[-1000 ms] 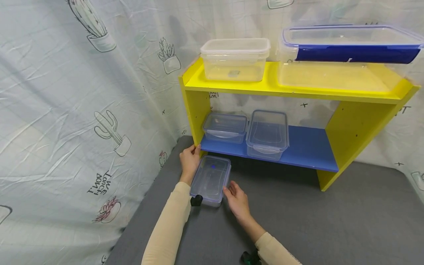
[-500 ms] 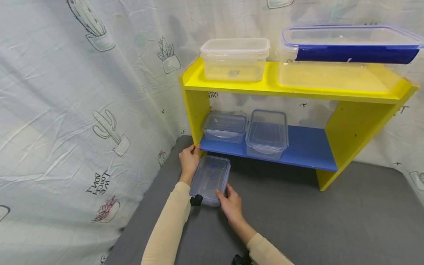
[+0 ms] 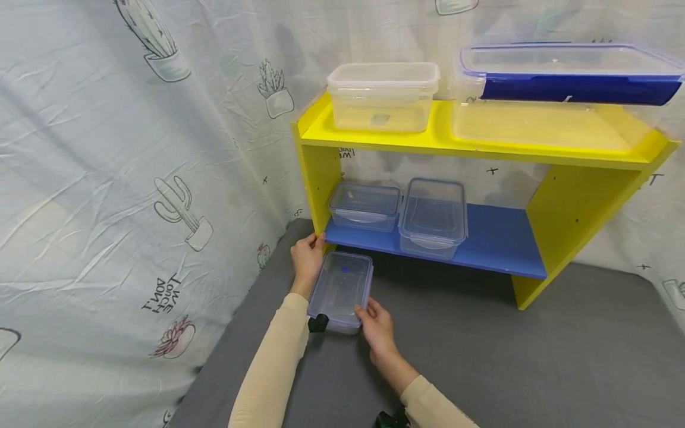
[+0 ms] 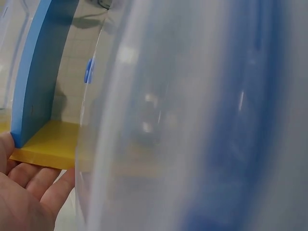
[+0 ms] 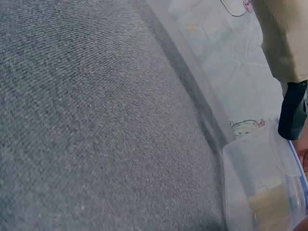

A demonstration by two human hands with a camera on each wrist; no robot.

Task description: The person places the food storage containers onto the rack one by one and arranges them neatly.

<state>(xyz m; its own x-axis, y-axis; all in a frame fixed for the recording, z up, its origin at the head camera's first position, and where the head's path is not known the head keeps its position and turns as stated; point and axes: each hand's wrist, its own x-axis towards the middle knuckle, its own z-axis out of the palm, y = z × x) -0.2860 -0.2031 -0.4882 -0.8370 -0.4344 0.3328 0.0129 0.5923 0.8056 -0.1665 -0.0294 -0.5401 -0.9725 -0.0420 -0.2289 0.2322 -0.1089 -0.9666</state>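
Observation:
My left hand [image 3: 307,261] grips the lower front corner of the yellow and blue shelf unit [image 3: 428,153], where the side panel meets the blue board. In the left wrist view, my left hand's thumb lies by the blue board [image 4: 36,72] and its fingers pass behind the yellow panel [image 4: 48,144]. A clear lidded food container [image 3: 339,288] is on the grey surface below, close to my left wrist. At its front right corner my right hand [image 3: 379,327] holds it, thumb on the lid's edge and fingers along the side. Blurred container plastic [image 4: 163,115] fills much of the left wrist view.
Two clear containers stand on the blue board, one short [image 3: 365,205] and one long [image 3: 432,217]. On the yellow top are a white-lidded container [image 3: 381,98] and a large blue-clasped one [image 3: 567,89]. A cactus-print curtain [image 3: 160,214] borders the grey surface [image 3: 455,356].
My right hand has moved left from beside the container, and its thumb is now over the lid's edge. My left hand stays on the shelf unit, and the container has hardly shifted.

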